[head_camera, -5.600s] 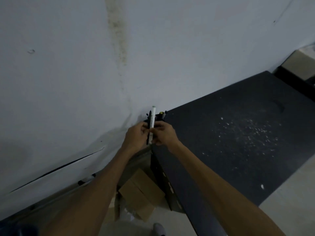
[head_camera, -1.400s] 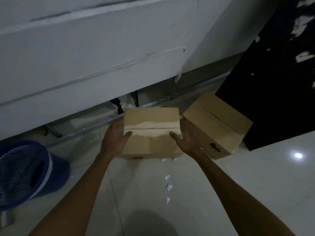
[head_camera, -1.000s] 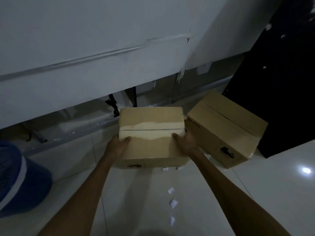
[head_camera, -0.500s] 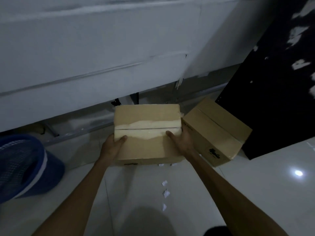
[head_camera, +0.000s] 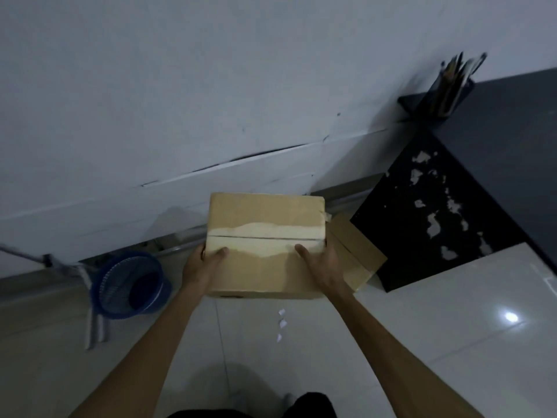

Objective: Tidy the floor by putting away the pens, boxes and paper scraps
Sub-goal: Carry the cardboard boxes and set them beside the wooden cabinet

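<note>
I hold a closed brown cardboard box (head_camera: 265,218) lifted above the white floor. My left hand (head_camera: 202,267) grips its left side and my right hand (head_camera: 324,267) grips its right side, thumbs on top. A second cardboard box (head_camera: 357,257) lies on the floor behind and to the right, partly hidden by the held one. Three small white paper scraps (head_camera: 281,323) lie on the tiles below the box. A dark pen holder (head_camera: 449,95) full of pens stands on the corner of the black desk (head_camera: 512,122) at the upper right.
A blue mesh wastebasket (head_camera: 129,285) stands on the floor at the left by the wall. The desk's black side panel (head_camera: 437,212), with peeled patches, stands at the right. A white wall runs behind. Glossy white tiles (head_camera: 452,327) stretch to the lower right.
The box has come up off the floor in both hands, and my view has risen, so the desk top and pen holder now show. The second box stays on the floor.
</note>
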